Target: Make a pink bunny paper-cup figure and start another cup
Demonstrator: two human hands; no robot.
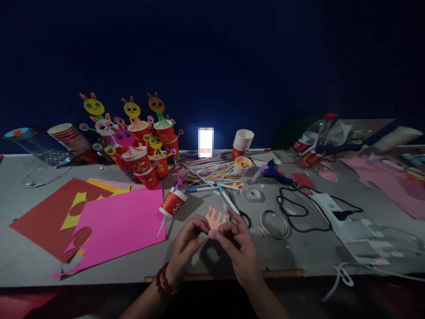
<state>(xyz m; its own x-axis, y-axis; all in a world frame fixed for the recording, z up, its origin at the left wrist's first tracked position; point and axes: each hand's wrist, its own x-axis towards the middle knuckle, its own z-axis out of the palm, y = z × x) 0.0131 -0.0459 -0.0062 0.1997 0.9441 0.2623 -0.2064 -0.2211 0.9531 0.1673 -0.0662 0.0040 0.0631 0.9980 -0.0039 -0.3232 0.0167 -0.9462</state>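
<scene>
A small orange paper crown with a round pink paper piece at its lower edge is held up over the front of the table. At its left side, my left hand is closed, fingertips at the crown's lower edge. My right hand pinches the right side of the crown and pink piece between thumb and fingers. Whether the two papers are stuck together I cannot tell. Behind them lie a marker and black-handled scissors. A red paper cup with a purple figure lies tilted beyond my left hand.
Pink paper sheets cover the left. Several decorated cups stand behind them. Pencils and sticks, a glue gun, tape rolls and a power strip with black cable spread across the middle and right.
</scene>
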